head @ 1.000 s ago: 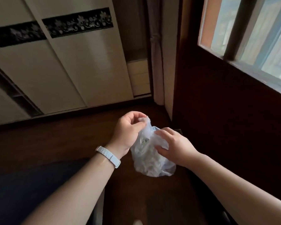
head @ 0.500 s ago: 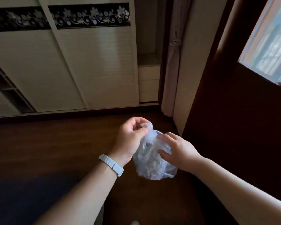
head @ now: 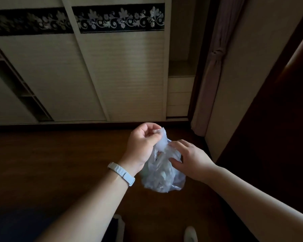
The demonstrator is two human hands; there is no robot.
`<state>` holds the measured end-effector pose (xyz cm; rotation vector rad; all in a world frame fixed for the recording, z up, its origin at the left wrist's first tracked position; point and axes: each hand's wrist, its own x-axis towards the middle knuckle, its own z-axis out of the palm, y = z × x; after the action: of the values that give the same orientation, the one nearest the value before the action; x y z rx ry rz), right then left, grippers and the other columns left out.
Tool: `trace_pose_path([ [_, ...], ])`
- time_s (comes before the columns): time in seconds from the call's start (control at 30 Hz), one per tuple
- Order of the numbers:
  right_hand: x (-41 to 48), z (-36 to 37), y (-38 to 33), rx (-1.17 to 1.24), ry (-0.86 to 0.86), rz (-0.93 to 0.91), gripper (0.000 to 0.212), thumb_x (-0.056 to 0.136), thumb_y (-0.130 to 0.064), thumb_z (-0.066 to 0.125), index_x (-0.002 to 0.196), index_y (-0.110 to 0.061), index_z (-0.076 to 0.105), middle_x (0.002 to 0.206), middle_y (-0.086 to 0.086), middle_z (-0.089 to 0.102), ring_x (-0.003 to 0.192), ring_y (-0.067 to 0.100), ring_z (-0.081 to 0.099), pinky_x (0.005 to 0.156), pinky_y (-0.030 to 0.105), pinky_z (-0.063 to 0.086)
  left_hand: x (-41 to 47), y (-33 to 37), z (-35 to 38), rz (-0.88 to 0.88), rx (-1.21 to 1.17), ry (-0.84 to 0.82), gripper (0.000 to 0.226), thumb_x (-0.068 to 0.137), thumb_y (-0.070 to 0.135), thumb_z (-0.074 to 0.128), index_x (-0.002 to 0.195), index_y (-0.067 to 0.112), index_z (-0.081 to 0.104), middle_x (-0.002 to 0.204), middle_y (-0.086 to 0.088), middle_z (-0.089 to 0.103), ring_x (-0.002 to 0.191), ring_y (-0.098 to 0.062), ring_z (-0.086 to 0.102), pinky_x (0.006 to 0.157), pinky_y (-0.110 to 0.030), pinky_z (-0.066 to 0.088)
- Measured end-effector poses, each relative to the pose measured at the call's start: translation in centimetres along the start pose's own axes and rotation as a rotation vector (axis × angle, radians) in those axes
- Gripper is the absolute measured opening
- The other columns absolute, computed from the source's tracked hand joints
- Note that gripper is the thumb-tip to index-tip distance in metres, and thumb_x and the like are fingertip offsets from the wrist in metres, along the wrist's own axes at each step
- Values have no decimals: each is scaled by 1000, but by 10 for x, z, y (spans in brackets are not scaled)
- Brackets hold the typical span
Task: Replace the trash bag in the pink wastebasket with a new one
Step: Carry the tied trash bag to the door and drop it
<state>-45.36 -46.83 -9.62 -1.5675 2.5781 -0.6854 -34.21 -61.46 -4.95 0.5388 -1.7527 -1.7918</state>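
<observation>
While you hold the trash bag (head: 163,173) up in the air in front of you, it hangs between your two hands, clear of the dark wooden floor (head: 59,163) below it. It is a thin, translucent bag, bulging at the bottom with crumpled, pale contents that you cannot make out through the plastic. Its top is gathered into a twisted neck, and your left hand (head: 142,142) is curled into a fist round that neck, with a tuft of plastic sticking out past your fingertips. Your right hand (head: 191,158) sits just beside it, lower on the bag: your forefinger lies against the neck and your thumb presses into the bag's side, so that the two pinch a fold of plastic between them, while the other fingers are loosely bent behind. A white band (head: 121,173) circles your left wrist. Beyond your hands, pale sliding wardrobe doors (head: 126,75) stand at the far edge of the floor, crossed near the top by a black floral strip (head: 119,20). To their right a tied-back curtain (head: 212,81) hangs beside a plain wall. At the bottom edge, near your right forearm, a pale shoe tip (head: 191,233) shows.
</observation>
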Motion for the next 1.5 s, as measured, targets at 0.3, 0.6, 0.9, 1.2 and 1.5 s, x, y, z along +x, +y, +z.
trace_pose_path([
  [0.3, 142, 25, 47, 108, -53, -137, 53, 89, -39, 61, 138, -28, 46, 131, -9, 54, 118, 14, 53, 88, 30, 50, 119, -16, -15, -38, 66, 189, 18, 82, 1, 67, 83, 19, 69, 76, 6, 66, 73, -7, 58, 71, -24, 47],
  [0.6, 305, 22, 85, 161, -106, -346, 50, 90, -40, 60, 137, -28, 47, 132, -6, 54, 116, 16, 55, 81, 28, 49, 240, -2, -23, -41, 113, 412, 18, 83, -3, 65, 86, 15, 68, 79, -1, 63, 66, -9, 55, 64, -19, 48],
  [0.9, 414, 57, 48, 214, -179, -511, 51, 91, -37, 60, 139, -28, 47, 128, -2, 57, 112, 19, 56, 77, 23, 40, 302, -5, -89, -27, 165, 646, 16, 83, 1, 68, 87, 16, 69, 76, 5, 64, 65, -5, 56, 63, -16, 47],
  [1.2, 518, 135, -51, 197, -289, -567, 51, 92, -41, 57, 141, -33, 43, 134, -8, 53, 116, 15, 54, 77, 23, 39, 347, -26, -233, -60, 25, 723, 18, 77, 6, 71, 78, 24, 71, 82, -1, 69, 82, -21, 65, 79, -42, 54],
  [1.5, 621, 205, -184, 209, -358, -618, 48, 91, -38, 61, 136, -24, 49, 132, -4, 55, 107, 13, 57, 84, 25, 44, 383, -19, -409, -96, 28, 774, 15, 78, 1, 70, 84, 16, 70, 89, -9, 69, 82, -19, 64, 76, -37, 56],
])
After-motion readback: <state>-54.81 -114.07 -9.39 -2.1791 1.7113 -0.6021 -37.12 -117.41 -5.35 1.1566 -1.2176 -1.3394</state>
